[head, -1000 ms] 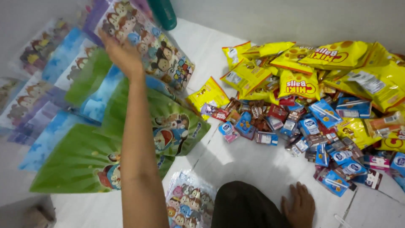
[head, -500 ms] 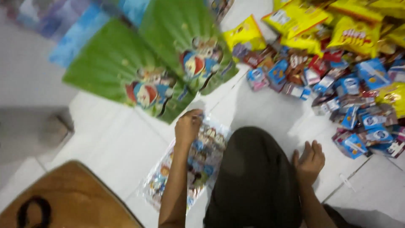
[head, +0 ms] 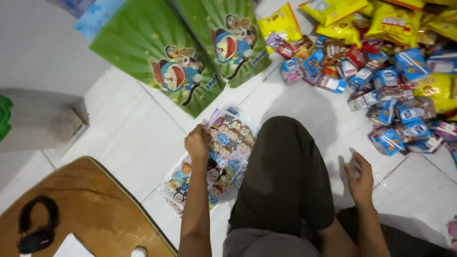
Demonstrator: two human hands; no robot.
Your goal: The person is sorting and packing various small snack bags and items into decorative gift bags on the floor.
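My left hand is closed on the upper edge of a flat clear plastic bag printed with small cartoon faces, which lies on the white tiled floor by my knee. My right hand rests flat on the floor to the right of my dark-trousered knee, fingers apart, holding nothing. Two green cartoon-print bags lie flat on the floor beyond the left hand.
A heap of small snack packs and little drink cartons fills the right side, with yellow snack bags behind it. A brown mat with black headphones lies at lower left. A grey box stands at left.
The view has tilted down from the spread bags toward my knee. My left hand came back from the far cartoon bags and now grips the bag beside my knee. The right hand stays on the floor.
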